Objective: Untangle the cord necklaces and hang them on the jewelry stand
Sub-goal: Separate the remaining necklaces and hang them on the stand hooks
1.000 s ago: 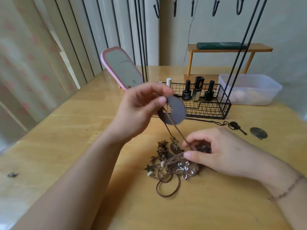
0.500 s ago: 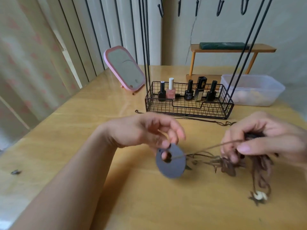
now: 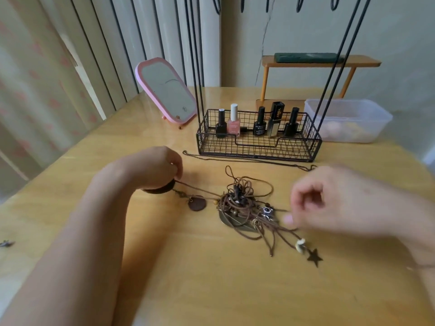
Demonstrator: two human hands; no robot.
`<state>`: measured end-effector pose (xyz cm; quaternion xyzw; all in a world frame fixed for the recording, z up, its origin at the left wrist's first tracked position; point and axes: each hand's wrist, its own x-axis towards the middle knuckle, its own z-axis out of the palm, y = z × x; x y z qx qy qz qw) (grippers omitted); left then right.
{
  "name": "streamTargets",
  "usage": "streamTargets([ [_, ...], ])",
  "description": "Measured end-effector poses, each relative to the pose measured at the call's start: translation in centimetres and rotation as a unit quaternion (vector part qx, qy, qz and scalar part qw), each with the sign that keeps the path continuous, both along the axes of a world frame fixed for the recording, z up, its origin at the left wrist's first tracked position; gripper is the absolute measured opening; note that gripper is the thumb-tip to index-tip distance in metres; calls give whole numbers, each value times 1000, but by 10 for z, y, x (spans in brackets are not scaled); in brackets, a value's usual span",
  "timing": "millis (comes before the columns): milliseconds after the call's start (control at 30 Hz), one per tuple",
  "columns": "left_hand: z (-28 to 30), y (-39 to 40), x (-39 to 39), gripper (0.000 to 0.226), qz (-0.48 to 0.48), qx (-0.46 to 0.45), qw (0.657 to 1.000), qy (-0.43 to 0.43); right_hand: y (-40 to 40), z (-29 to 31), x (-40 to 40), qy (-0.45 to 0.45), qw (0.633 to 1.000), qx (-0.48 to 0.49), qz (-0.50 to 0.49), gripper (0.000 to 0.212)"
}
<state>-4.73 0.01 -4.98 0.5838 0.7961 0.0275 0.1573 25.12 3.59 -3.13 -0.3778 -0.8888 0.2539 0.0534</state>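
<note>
- The left hand [image 3: 162, 168] grips a dark disc pendant [image 3: 162, 188] low on the worktop [image 3: 211, 278]; half a second ago it held it in the air.
- A taut brown cord [image 3: 200, 189] runs from the disc rightward, slightly toward the camera, into the tangle of cord necklaces [image 3: 244, 203], which now lies on the worktop in front of the jewelry stand [image 3: 259, 142], no longer lifted.
- Loose ends trail right and nearer, ending at a star charm [image 3: 315, 257].
- The right hand [image 3: 334, 201], blurred, hovers loosely curled beside the tangle, holding nothing I can make out.
</note>
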Motion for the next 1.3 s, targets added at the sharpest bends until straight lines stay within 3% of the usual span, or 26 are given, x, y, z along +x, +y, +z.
streamTargets([
  [67,3,-2,2,31,12,-26,999,23,-8,4,1,-129,991,-31,25,37],
  [133,3,-5,8,24,16,-57,997,59,-12,0,-2,-225,973,39,19,49],
  [200,-2,-3,11,26,-1,-29,992,120,-14,-5,-6,-270,958,95,15,54],
  [267,-7,1,18,30,-67,128,981,127,-13,-7,-5,-260,962,72,32,43],
  [333,-6,1,37,24,-189,286,939,-13,-10,-5,-1,-246,968,26,50,29],
  [400,-4,-2,59,17,-320,272,896,-144,-7,-2,3,-217,974,0,69,21],
  [500,-17,0,73,26,-395,146,898,-131,3,-1,8,-105,990,-47,76,16],
  [600,-27,6,66,22,-366,140,912,-124,14,-1,18,27,984,-163,71,19],
  [667,-27,7,63,18,-350,153,913,-142,19,-2,25,102,973,-195,75,10],
  [767,-26,9,57,12,-330,152,915,-176,26,0,34,191,951,-231,74,45],
  [867,-23,7,55,10,-313,133,915,-219,33,5,42,236,947,-209,62,61],
  [967,-15,3,51,9,-293,115,913,-261,34,9,47,251,950,-176,64,59],
  [1033,-9,1,43,8,-282,93,907,-299,28,13,50,231,952,-184,87,50],
  [1167,-2,-2,31,11,-284,90,895,-333,-9,17,22,50,946,-245,208,29],
  [1233,-2,-1,28,14,-280,102,890,-344,-30,6,-4,-48,954,-159,251,38],
  [1300,-1,-2,27,16,-276,117,879,-371,-45,-6,-25,-72,962,-55,257,39],
])
